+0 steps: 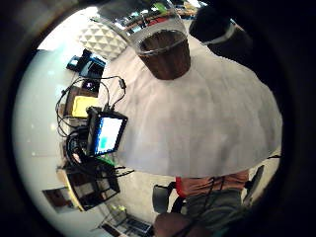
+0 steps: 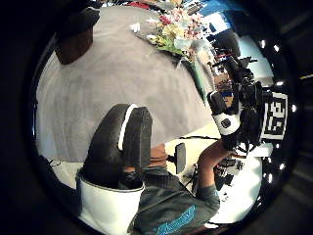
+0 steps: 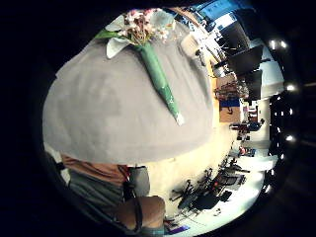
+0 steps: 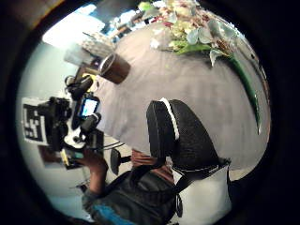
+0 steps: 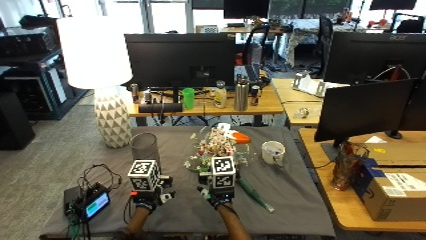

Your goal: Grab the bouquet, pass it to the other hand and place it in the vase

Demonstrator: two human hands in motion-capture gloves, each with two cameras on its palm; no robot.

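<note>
The bouquet (image 5: pixel 216 146) of pale and pink flowers lies on the grey table cloth (image 5: pixel 180 215), its green wrapped stem (image 5: pixel 255 194) pointing at the front right corner. The glass vase (image 5: pixel 144 146), dark in its lower part, stands upright at the left. My left hand (image 5: pixel 148 198) hovers in front of the vase and holds nothing. My right hand (image 5: pixel 220 195) hovers just left of the stem, also with nothing in it. The right palm views show the bouquet (image 3: pixel 142 27) and its stem (image 3: pixel 161 83) apart from the hand; my right thumb (image 4: pixel 180 136) is bare.
A white mug (image 5: pixel 272 152) stands right of the bouquet, and an orange object (image 5: pixel 241 138) lies behind it. A small device with a lit screen (image 5: pixel 93 204) and cables sits at the front left corner. A lamp (image 5: pixel 100 65) stands beyond the table's left.
</note>
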